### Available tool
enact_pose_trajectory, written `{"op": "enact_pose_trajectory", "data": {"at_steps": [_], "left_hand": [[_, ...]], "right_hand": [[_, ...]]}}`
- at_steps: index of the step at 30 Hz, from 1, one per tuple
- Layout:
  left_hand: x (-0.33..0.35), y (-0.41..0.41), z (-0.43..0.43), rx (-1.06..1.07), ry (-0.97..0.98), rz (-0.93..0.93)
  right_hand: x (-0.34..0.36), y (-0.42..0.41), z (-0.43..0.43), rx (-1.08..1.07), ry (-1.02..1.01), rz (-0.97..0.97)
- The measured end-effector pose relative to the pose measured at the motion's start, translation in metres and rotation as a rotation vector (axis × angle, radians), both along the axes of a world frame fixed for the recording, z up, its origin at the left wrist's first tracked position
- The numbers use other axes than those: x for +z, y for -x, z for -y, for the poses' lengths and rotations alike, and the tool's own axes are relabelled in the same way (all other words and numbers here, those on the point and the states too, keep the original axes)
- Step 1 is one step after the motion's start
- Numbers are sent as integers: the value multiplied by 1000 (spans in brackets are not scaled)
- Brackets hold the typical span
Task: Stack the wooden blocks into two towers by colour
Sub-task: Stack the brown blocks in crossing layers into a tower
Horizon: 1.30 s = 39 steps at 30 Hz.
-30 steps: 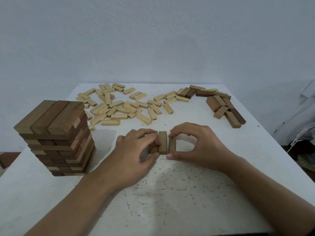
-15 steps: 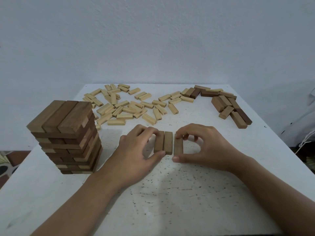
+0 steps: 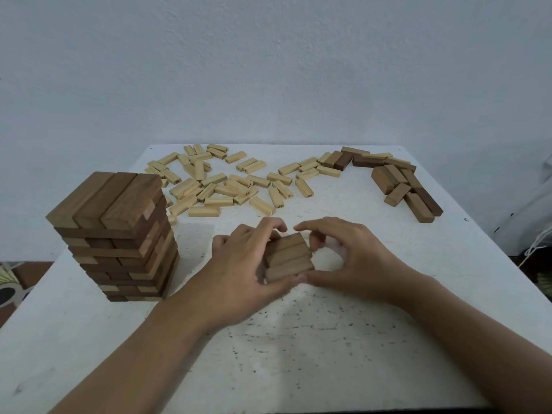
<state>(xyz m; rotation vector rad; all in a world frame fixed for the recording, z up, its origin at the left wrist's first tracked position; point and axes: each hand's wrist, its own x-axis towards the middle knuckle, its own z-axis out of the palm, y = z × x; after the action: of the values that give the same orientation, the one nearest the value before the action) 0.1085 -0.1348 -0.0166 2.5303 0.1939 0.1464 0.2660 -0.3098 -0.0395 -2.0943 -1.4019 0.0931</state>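
Clasping three brown blocks (image 3: 288,258) between left hand (image 3: 248,264) and right hand (image 3: 349,258), at white table (image 3: 328,339), tiny dark numbers on pale blocks (image 3: 222,200), unreadable

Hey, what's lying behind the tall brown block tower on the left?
Pale wooden blocks lie scattered on the white table behind the tower, and a few peek out past its right edge. Whatever sits directly behind the tower is covered by it.
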Motion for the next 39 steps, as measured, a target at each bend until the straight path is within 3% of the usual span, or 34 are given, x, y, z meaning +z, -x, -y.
{"op": "enact_pose_trajectory", "data": {"at_steps": [5,10,18,24,33,39], "left_hand": [[2,1,-5,-90,13,-44],[-4,-1,-10,-52,88,-77],[-13,-9,-11,62,-192,-61],[-25,-11,-11,44,-424,-169],[-29,-15,-4,93,-455,-197],[-28,-14,-2,118,-447,-181]], "right_hand": [[0,2,-3,-20,113,67],[-2,7,-3,-51,126,80],[2,4,-5,-219,247,128],[7,15,6,-218,587,191],[-7,22,-5,-149,663,272],[0,25,-7,-170,666,214]]}}
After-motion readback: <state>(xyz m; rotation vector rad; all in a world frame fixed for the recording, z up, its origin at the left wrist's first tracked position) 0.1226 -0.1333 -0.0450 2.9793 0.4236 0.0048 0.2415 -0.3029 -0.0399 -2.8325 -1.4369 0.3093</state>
